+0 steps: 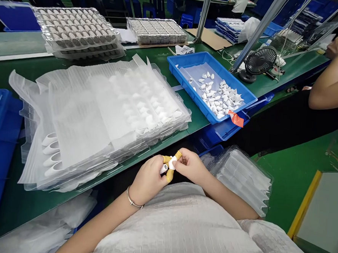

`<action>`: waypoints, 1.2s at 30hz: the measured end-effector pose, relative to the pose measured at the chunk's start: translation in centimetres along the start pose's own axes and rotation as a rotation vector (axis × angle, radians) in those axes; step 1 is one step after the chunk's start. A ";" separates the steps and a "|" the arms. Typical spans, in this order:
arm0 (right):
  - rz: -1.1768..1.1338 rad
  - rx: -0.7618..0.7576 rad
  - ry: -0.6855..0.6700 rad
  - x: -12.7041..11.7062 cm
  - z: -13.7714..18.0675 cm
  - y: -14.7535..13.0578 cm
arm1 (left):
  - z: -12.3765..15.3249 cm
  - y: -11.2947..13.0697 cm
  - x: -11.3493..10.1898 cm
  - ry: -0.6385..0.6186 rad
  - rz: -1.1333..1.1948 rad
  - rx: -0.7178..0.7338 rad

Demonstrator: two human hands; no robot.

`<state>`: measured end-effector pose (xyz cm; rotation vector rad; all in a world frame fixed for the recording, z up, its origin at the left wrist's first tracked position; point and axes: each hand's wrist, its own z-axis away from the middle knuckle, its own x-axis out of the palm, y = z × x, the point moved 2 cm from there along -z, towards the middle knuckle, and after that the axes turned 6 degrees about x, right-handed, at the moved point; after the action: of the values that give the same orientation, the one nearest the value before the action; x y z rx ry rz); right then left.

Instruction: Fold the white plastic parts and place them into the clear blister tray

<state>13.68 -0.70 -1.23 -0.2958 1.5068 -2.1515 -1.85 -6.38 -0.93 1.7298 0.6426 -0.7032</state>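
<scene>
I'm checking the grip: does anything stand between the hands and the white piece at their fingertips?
Only the yellow finger covers worn on the left hand and right hand; nothing else visible separates them from the white piece.

Pale shirt [185, 226], silver bracelet [131, 203], yellow finger cots [169, 175]

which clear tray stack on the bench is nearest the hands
The front stack, topped with white sheets, its edge past the left hand; the left back stack and right back stack sit farther away, rows of pieces showing.
</scene>
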 end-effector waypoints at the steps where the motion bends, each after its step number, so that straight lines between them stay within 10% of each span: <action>1: 0.004 0.008 -0.012 0.0 -0.1 0.0 | 0.0 0.0 0.0 -0.004 0.019 -0.003; 36: -0.511 0.162 -0.156 0.6 -0.2 0.3 | -0.5 0.0 0.3 0.029 0.306 -0.129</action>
<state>13.19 -0.95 -1.63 -0.8469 1.2536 -2.5474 -1.61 -5.92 -1.06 1.6735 0.4194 -0.4147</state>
